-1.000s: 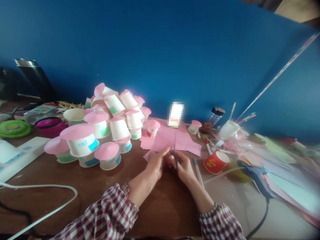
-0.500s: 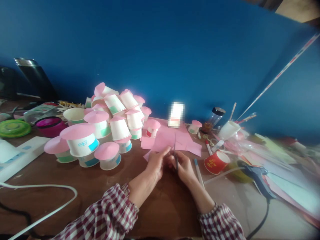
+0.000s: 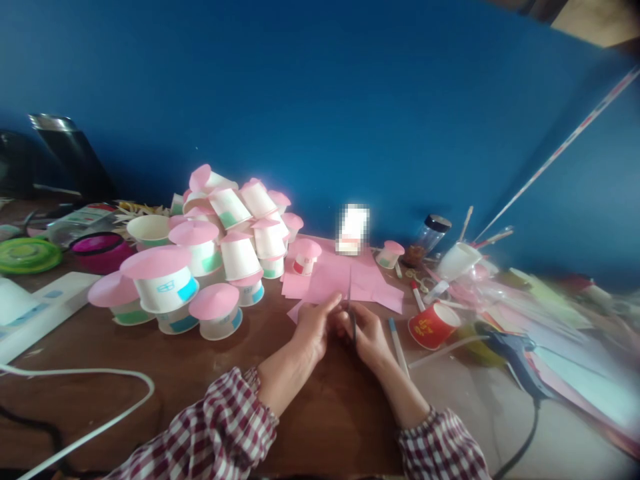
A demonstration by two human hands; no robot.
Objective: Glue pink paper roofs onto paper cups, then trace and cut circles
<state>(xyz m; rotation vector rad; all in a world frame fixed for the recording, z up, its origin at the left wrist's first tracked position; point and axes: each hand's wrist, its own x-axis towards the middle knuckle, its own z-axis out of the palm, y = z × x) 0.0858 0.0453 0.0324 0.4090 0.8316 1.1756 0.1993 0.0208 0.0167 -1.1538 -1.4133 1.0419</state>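
My right hand point(image 3: 367, 333) is closed round a pair of scissors point(image 3: 354, 323), whose blades point away from me, upright in the view, against pink paper. Close beside it, my left hand point(image 3: 313, 330) is closed, its thumb at the near edge of a sheet of pink paper point(image 3: 327, 283). The curled fingers of that hand are partly hidden. Beyond the hands lie more pink sheets point(image 3: 373, 267), and a small white cup with a pink paper top point(image 3: 305, 259) stands on them.
Left is a pile of upturned paper cups with pink tops point(image 3: 235, 257). Rightward are a marker point(image 3: 399, 347), a red paper cup point(image 3: 434, 325), a glue gun point(image 3: 520, 360), and a lidded jar point(image 3: 433, 237). A white cable point(image 3: 100, 373) crosses the front left. A blue wall point(image 3: 300, 100) stands behind.
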